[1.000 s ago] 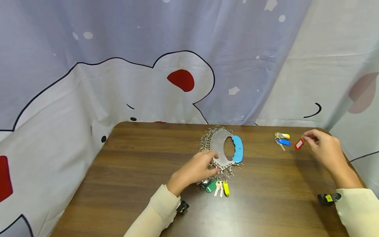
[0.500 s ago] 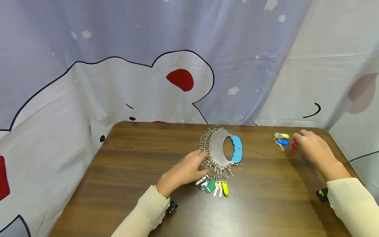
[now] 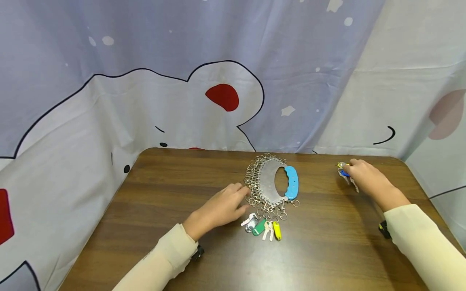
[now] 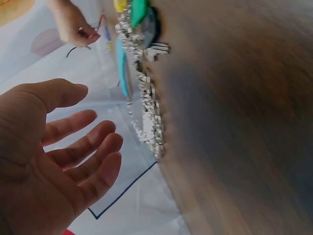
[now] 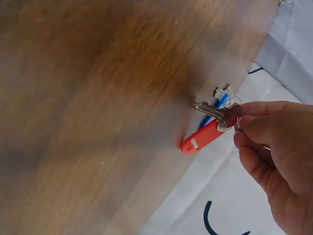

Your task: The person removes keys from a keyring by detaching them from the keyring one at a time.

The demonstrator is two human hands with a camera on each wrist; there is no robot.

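In the right wrist view, my right hand (image 5: 283, 152) pinches a key (image 5: 217, 113) with a red key tag (image 5: 208, 137) at its ring. The head view has this right hand (image 3: 373, 184) at the far right, beside a blue key tag (image 3: 344, 173) with its key and a partly hidden yellow key tag (image 3: 340, 165). My left hand (image 3: 218, 206) is held with relaxed fingers just left of a crescent-shaped metal plate (image 3: 267, 184) with a blue handle (image 3: 293, 184). Many small clips and rings line the plate's outer edge. Nothing is in the left hand.
Below the plate hang a green key tag (image 3: 259, 227), a yellow tag (image 3: 277, 231), a black tag (image 3: 251, 225) and several keys (image 3: 267, 230). The brown wooden table (image 3: 164, 186) meets a printed curtain (image 3: 164, 109) at its back edge.
The right hand has moved left with the red-tagged key, over to the blue and yellow tags. My left hand has drawn back left from the plate.
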